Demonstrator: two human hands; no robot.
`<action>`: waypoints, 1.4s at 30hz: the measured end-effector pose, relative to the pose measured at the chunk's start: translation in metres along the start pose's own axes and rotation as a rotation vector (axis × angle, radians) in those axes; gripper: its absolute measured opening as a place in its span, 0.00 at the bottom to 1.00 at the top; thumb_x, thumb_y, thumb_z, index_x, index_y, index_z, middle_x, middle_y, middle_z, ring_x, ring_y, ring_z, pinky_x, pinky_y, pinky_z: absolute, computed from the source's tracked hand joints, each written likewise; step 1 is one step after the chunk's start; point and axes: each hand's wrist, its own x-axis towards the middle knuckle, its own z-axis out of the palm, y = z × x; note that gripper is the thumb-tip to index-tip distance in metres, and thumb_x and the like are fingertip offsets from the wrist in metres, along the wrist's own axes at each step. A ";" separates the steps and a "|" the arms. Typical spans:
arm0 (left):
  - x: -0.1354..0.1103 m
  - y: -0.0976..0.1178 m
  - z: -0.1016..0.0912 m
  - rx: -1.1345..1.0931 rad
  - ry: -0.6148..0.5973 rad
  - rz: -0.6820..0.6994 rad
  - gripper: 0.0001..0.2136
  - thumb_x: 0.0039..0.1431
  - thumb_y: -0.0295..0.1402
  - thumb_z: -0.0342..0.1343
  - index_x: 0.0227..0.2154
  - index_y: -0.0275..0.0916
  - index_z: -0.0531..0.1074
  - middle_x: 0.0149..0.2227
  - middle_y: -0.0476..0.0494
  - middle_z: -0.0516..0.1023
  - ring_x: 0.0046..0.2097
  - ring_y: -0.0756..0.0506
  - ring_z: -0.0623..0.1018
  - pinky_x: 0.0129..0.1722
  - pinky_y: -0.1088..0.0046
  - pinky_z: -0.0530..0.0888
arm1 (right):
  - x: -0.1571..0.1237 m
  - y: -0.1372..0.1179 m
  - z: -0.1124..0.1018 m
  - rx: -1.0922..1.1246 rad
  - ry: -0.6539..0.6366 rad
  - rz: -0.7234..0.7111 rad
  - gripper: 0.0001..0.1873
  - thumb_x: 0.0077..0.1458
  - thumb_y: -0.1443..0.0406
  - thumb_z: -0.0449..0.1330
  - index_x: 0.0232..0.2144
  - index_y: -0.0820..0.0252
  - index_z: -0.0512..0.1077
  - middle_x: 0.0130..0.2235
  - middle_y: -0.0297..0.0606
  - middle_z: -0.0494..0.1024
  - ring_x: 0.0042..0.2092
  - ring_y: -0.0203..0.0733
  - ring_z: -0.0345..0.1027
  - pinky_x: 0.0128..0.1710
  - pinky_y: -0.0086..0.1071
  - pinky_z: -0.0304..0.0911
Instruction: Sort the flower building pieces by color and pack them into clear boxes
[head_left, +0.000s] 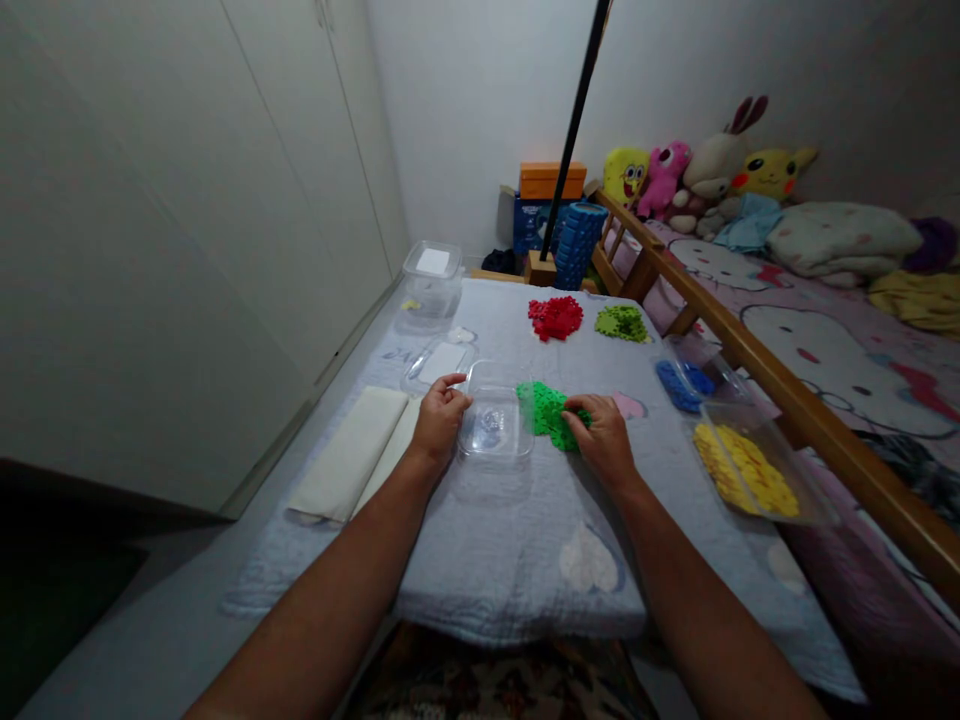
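My left hand (439, 417) grips the left rim of a clear plastic box (495, 425) in the middle of the grey quilt (517, 560). My right hand (600, 435) rests on a pile of bright green plastic pieces (547, 410) just right of that box, its fingers curled around some of them. A red pile (556, 317) and an olive-green pile (622, 323) lie farther back on the quilt.
A clear box of blue pieces (684, 383) and one of yellow pieces (744, 468) stand at the right by the wooden bed rail (750, 345). Another clear box (432, 272), a lid (441, 362) and folded white cloth (352, 455) lie at the left. Plush toys (705, 165) sit on the bed.
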 end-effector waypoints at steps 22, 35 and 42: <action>0.000 -0.002 0.001 0.004 -0.012 0.001 0.22 0.42 0.33 0.62 0.44 0.36 0.70 0.20 0.61 0.60 0.22 0.54 0.57 0.23 0.76 0.53 | 0.018 -0.080 0.016 0.122 -0.256 -0.060 0.04 0.58 0.68 0.63 0.33 0.54 0.77 0.36 0.36 0.81 0.44 0.45 0.69 0.52 0.43 0.57; -0.001 0.000 0.001 0.032 -0.010 0.002 0.21 0.43 0.34 0.61 0.43 0.36 0.71 0.20 0.61 0.58 0.22 0.54 0.56 0.24 0.75 0.53 | 0.022 -0.051 0.018 -0.101 -0.201 -0.065 0.10 0.58 0.67 0.62 0.39 0.52 0.82 0.57 0.42 0.75 0.61 0.55 0.59 0.61 0.51 0.51; 0.001 -0.002 0.000 0.057 0.008 0.023 0.21 0.43 0.34 0.61 0.43 0.36 0.71 0.20 0.61 0.57 0.22 0.54 0.55 0.24 0.75 0.50 | 0.023 -0.010 -0.002 -0.329 -0.124 0.105 0.15 0.54 0.62 0.65 0.45 0.54 0.80 0.56 0.46 0.74 0.58 0.60 0.59 0.57 0.52 0.54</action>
